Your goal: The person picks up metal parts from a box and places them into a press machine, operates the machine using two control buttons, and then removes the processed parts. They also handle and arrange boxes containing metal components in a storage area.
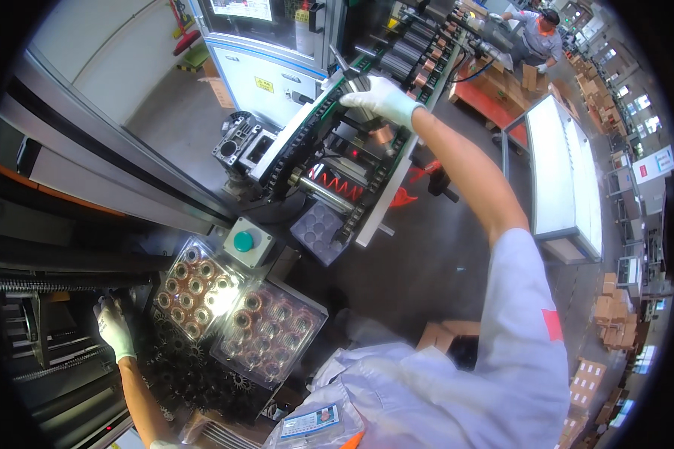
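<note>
My right hand (378, 99), in a white glove, is closed around a motor armature at the conveyor. The armature's steel shaft sticks out past my fingers, and its copper commutator (382, 135) shows below my palm. More armatures (406, 52) lie in a row farther along the conveyor (386, 191). At the far left my gloved left hand (113, 327) is at the machine's dark opening, its fingers curled; what they hold is hidden. Dark toothed parts (191, 367) lie heaped beside that hand. Two clear trays, one with copper-coloured rings (195, 286), the other (273, 333), lie nearby.
A box with a green push button (243, 241) stands beyond the trays. A clear empty-looking tray (318, 230) sits near the conveyor's end. To the right is a white cabinet (565, 176). Another person (538, 37) works at the far right by cartons.
</note>
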A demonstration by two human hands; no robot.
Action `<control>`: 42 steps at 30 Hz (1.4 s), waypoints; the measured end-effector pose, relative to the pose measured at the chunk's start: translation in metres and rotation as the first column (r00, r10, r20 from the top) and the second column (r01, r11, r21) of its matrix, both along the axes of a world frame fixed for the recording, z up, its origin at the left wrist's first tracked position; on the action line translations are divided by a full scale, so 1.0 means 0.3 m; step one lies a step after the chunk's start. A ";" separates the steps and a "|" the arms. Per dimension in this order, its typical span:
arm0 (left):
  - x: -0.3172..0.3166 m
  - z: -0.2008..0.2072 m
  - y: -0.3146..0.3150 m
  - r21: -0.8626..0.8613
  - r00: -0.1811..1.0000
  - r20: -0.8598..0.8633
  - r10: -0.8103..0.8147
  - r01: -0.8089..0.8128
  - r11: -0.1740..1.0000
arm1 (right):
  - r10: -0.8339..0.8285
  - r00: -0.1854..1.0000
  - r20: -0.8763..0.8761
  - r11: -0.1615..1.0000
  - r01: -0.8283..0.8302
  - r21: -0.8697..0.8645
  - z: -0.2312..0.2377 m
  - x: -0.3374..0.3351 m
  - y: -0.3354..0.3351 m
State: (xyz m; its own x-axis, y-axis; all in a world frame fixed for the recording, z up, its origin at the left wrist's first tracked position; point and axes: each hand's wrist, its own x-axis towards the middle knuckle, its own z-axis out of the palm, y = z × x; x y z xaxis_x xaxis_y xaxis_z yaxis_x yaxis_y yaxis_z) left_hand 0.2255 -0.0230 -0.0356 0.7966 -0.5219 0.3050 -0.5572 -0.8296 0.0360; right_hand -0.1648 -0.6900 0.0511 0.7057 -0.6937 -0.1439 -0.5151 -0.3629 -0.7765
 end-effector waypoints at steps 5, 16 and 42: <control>-0.032 0.035 -0.031 -0.054 1.000 -0.013 0.015 -0.016 0.998 | -0.179 0.796 -0.578 0.851 -0.170 -0.497 0.020 -0.002 -0.081; -0.001 0.025 -0.038 -0.121 0.974 -0.170 -0.148 0.129 0.984 | -0.121 0.745 -0.656 0.876 -0.230 -0.423 -0.095 0.056 -0.120; 0.086 -0.041 0.026 0.116 0.999 -0.031 -0.023 0.027 0.993 | 0.067 0.989 -0.128 0.696 -0.139 -0.705 -0.184 -0.270 0.477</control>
